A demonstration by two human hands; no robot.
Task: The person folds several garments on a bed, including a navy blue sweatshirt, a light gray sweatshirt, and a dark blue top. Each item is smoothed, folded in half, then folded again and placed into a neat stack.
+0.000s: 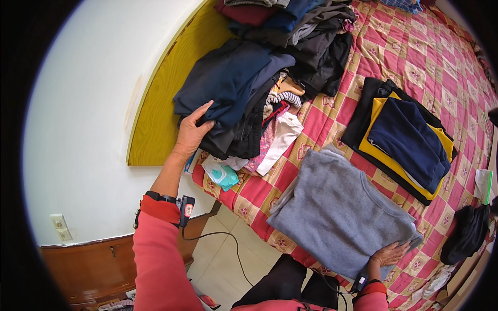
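Observation:
My left hand touches the near edge of a dark navy garment on top of a pile of clothes. Its thumb and index finger are spread against the cloth, and I see no fabric clearly pinched between them. My right hand lies flat on the lower right corner of a folded grey sweater. That sweater lies on the bed near its front edge, neckline towards the upper right. Beneath the navy garment are black trousers with a gathered waistband.
Folded navy, yellow and black clothes lie stacked beyond the sweater on the checked bedspread. A wipes packet sits at the bed corner by a yellow headboard. Black socks lie at right. Cables hang from wrist devices.

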